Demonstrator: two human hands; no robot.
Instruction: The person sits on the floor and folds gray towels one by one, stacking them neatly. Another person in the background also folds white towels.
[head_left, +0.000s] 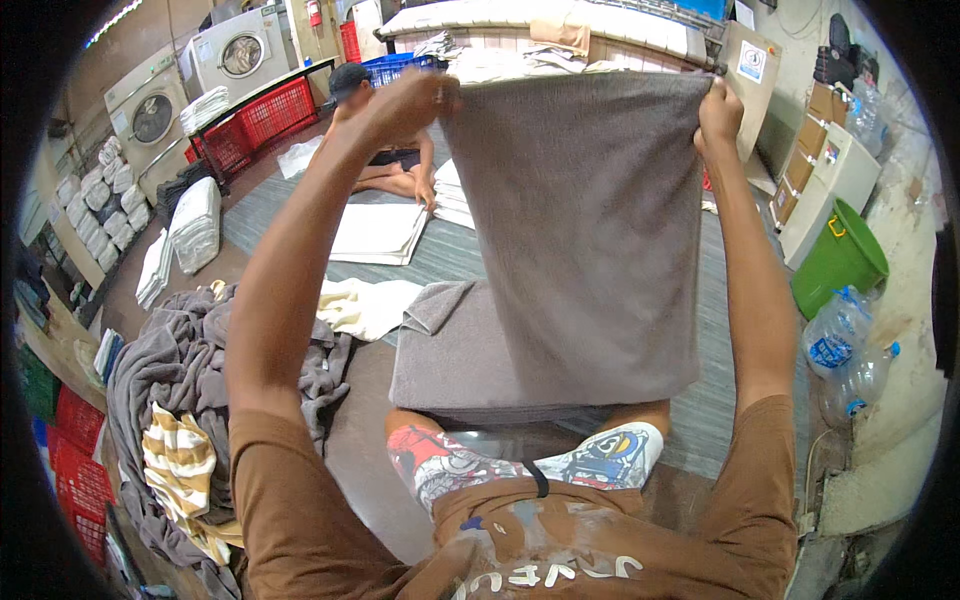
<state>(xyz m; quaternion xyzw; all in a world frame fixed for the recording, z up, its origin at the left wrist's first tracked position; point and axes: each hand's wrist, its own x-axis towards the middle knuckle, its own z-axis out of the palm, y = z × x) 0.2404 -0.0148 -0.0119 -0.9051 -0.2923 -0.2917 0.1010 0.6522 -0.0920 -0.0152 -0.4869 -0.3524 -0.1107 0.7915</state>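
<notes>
A grey towel (585, 225) hangs stretched between my two raised hands. My left hand (435, 94) grips its upper left corner and looks slightly blurred. At the upper right corner, my right hand (720, 116) holds the other end. Below and partly behind the hanging cloth lies a stack of folded grey towels (450, 367), just beyond my knees. One corner of the top towel is turned back. The hanging towel hides the stack's right part.
Left of me lies a heap of grey towels (180, 330) with a striped towel (176, 457) on it. A cream cloth (367, 307) lies beyond. Another person (382, 150) sits by folded white linen (379, 232). A green bin (840, 259) and plastic bottles (836, 337) stand right.
</notes>
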